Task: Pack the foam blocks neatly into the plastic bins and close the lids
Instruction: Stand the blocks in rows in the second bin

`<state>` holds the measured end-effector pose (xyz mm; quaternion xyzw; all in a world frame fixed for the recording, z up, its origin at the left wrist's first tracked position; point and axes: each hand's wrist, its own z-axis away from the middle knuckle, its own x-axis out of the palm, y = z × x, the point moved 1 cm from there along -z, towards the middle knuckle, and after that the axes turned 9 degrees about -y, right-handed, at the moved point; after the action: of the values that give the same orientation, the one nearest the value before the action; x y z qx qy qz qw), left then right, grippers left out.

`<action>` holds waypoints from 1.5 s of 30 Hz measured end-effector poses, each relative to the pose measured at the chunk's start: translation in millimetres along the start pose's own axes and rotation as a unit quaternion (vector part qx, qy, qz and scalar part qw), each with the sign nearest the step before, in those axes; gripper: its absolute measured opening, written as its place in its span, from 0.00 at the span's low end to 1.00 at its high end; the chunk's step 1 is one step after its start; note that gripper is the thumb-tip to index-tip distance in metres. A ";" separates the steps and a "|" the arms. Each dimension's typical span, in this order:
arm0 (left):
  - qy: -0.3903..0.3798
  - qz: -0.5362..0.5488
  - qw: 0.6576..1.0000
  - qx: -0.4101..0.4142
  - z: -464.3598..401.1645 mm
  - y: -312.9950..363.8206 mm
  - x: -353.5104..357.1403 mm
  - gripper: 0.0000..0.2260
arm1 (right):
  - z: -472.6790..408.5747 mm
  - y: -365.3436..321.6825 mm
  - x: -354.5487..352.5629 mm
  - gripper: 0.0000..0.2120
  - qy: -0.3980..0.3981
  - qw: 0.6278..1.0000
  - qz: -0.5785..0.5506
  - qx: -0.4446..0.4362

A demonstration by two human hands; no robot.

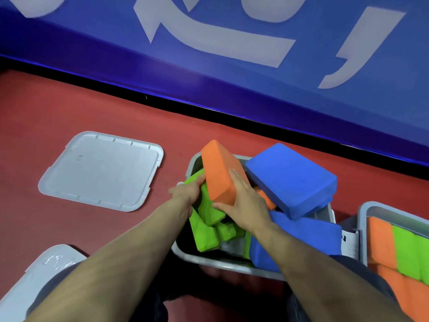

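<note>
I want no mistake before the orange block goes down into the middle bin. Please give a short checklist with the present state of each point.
1. Both hands on orange block: left hand and right hand hold it. Ok.
2. Free room in middle bin: green blocks lie jumbled. Not ok.
3. Blue block inside the bin: it sits above the rim. Not ok.
4. Lid in view: flat on the floor. Ok.
5. Bin depth left: cannot tell.
</note>
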<state>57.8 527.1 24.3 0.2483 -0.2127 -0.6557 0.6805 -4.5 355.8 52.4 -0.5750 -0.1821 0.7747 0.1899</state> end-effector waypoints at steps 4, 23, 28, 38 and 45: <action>0.058 -0.062 0.991 0.107 22.4 35.2 -7.8 0.51 | 3.5 4.8 -9.7 0.51 0.080 0.990 -0.110 0.043; 0.103 0.041 0.947 0.300 18.1 89.9 -37.4 0.47 | 15.0 9.3 -29.7 0.32 0.042 0.982 -0.116 0.140; 0.061 0.050 0.954 0.290 3.2 87.0 -39.6 0.47 | 18.4 4.9 -29.3 0.33 0.009 0.987 -0.083 0.139; 0.021 0.083 0.958 0.275 6.3 86.5 -34.4 0.49 | 26.3 -12.4 -30.6 0.31 -0.116 0.980 0.079 0.139; 0.011 0.091 0.957 0.274 9.7 86.5 -31.9 0.45 | 23.5 0.4 -24.4 0.33 -0.167 0.970 0.116 0.131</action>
<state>118.3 559.9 86.4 0.4115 -0.3985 -0.5051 0.6456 -20.5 341.7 78.6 -0.4248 -0.0400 0.8937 0.1389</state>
